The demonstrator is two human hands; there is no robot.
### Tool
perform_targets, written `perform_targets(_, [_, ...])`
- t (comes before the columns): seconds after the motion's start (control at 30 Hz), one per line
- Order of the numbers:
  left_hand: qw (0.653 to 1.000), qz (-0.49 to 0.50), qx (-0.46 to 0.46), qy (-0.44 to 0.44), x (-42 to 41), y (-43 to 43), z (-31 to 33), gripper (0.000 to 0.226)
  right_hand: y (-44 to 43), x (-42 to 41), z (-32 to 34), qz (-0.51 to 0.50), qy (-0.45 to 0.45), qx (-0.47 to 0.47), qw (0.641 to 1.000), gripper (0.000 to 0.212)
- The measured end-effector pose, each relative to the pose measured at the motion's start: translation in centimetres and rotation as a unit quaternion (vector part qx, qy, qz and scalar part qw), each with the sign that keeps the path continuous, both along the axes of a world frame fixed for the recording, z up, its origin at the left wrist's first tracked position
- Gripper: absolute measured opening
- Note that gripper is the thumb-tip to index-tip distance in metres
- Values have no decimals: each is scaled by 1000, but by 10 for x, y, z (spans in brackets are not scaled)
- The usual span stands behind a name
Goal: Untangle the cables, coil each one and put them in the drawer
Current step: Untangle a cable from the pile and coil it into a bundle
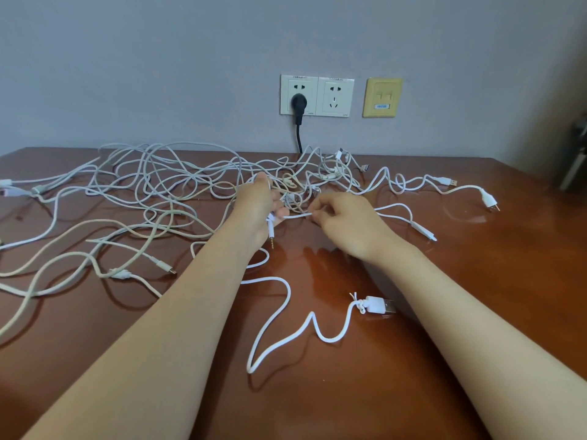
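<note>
The left hand (257, 204) and right hand (346, 223) are pinching one cable (295, 216) in curled fingers (327, 204), stretching it taut, probably to trace it through the tangle (178, 185).

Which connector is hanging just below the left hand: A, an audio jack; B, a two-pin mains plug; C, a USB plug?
A: a slim gold-tipped audio jack dangles just below the left hand, which holds its white cable; the right hand pinches that cable too.
</note>
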State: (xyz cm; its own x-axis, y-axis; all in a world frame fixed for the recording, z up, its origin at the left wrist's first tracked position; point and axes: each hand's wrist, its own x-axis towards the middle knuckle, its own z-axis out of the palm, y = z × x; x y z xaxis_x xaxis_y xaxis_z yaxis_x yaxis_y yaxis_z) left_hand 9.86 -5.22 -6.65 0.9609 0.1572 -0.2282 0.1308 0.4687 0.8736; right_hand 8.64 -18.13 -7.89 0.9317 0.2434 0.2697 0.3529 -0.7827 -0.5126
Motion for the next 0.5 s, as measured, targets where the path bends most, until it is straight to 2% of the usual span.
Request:
perform_targets(0.1, [998, -20, 53, 7, -5, -3, 4, 34, 3, -4, 3, 31, -73, -22, 997, 20])
perform_targets(0.2, [997, -8, 81, 5, -4, -3, 0, 30, 2, -6, 5, 65, -128, -3, 990, 17])
perform_targets(0.33, [993, -21, 112, 5, -3, -3, -3, 33, 3, -7, 3, 132, -121, 60, 982, 10])
perform_targets(0.5, [988, -61, 142, -25, -7, -7, -1, 32, 9, -8, 1, 140, -129, 116, 975, 9])
